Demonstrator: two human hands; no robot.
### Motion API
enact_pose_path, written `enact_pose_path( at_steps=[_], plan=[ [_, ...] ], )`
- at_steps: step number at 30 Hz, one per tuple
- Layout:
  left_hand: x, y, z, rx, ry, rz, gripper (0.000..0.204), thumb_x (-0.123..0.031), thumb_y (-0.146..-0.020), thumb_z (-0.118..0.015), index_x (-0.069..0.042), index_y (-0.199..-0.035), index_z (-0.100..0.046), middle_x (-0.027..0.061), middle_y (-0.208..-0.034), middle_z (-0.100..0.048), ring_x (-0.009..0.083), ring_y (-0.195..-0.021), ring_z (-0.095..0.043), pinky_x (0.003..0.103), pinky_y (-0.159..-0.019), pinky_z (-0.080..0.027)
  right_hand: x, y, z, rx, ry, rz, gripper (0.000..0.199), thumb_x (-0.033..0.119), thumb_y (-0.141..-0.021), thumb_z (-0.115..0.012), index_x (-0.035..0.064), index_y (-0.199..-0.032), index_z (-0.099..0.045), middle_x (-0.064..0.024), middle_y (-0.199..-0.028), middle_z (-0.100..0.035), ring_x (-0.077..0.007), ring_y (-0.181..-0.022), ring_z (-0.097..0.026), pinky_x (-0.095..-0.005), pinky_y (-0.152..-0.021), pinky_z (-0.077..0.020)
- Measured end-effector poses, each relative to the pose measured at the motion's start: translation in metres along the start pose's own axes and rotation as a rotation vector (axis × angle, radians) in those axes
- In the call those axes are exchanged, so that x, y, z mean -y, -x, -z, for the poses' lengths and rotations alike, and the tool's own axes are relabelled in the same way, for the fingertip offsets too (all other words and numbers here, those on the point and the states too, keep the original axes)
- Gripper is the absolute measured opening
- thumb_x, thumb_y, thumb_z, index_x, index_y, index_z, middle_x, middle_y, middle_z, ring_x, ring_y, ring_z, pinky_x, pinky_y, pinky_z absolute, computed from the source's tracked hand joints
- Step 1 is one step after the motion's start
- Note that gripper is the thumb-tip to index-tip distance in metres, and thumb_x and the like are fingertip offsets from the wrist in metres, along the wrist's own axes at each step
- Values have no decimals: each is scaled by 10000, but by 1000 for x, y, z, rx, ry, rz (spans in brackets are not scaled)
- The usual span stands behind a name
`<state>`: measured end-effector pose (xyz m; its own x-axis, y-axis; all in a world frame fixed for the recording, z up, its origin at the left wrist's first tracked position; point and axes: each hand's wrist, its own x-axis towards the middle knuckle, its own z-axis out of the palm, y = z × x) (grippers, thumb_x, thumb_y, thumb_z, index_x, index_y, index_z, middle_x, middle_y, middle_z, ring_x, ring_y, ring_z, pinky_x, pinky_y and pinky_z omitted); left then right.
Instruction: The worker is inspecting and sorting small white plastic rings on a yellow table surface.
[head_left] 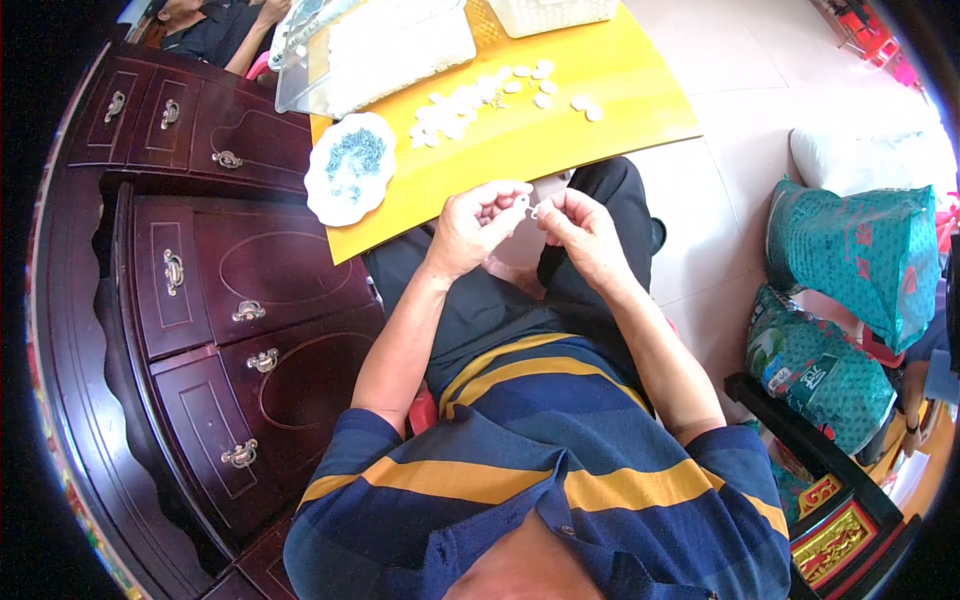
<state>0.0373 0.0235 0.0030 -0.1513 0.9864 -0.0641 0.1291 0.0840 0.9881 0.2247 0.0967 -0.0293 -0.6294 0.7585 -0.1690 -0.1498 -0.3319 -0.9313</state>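
Note:
Above my lap, at the near edge of the yellow table (610, 105), both hands meet at their fingertips. My left hand (468, 232) pinches a small white round piece (522, 202) between thumb and fingers. A tiny hook-like bit (534, 212) sits between the two hands, and my right hand (588, 238) grips it with thumb and forefinger; its exact kind is too small to make out. Loose white pieces (455, 112), several of them rounded, lie scattered on the tabletop. To their left, a white scalloped plate (325, 200) holds a heap of small blue-grey bits (355, 158).
A clear plastic bin (385, 60) and a white basket (550, 15) stand at the table's far side. Dark wooden drawers (250, 250) line the left. Green bags (850, 245) and a white sack (860, 160) rest at right. Another person (215, 30) sits at far left.

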Motion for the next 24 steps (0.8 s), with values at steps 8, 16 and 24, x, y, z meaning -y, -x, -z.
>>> enact_pose_path(
  at_steps=[8,16,24],
  plan=[
    [0,0,-2,8,-42,-13,273,-58,-972,-690,-3,-1239,-700,-4,-988,-701,46,-827,-626,195,-719,-525,-3,-1,1,5,5,-15,176,194,-1004,-670,18,-1006,-674,20,-882,-669,-56,-806,-591,-222,-757,-488],
    [-6,-1,-3,48,-121,4,279,-73,-969,-704,4,-1237,-712,12,-982,-722,48,-802,-625,200,-713,-522,1,0,2,35,-77,-39,163,175,-997,-670,16,-1034,-674,-1,-915,-705,-68,-852,-628,-228,-810,-501],
    [-4,-2,1,98,-205,-48,274,-81,-973,-699,20,-1228,-714,44,-1026,-745,58,-803,-650,209,-714,-527,5,0,1,114,-118,-59,131,140,-1005,-668,19,-1055,-685,-8,-924,-716,-72,-855,-640,-231,-821,-505]
  ],
)
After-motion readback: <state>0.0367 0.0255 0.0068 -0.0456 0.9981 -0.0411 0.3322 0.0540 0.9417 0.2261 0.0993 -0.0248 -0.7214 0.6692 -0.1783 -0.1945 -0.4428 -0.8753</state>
